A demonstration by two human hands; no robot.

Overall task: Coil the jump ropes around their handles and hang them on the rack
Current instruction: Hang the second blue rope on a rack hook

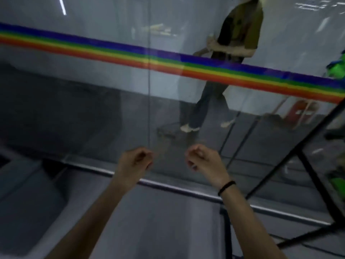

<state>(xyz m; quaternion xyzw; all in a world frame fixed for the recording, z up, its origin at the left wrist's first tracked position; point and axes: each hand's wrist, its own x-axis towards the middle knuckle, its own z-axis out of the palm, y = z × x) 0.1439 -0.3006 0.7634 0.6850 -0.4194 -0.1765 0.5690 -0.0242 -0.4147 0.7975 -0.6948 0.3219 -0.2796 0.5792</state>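
Both of my arms reach forward toward a glass wall. My left hand [135,161] has its fingers curled in loosely, with nothing visible inside. My right hand [202,157], a black band on its wrist, is curled the same way and also looks empty. The hands are a short gap apart at the same height. No jump rope shows in the blurred frame. A black metal rack frame [315,180] stands at the right, with something green [337,184] at its edge.
A glass wall [93,109] with a rainbow stripe [168,58] runs across in front of me, its metal bottom rail [186,189] on the grey floor. The glass reflects a person [224,71]. A red object [298,113] lies behind it at the right.
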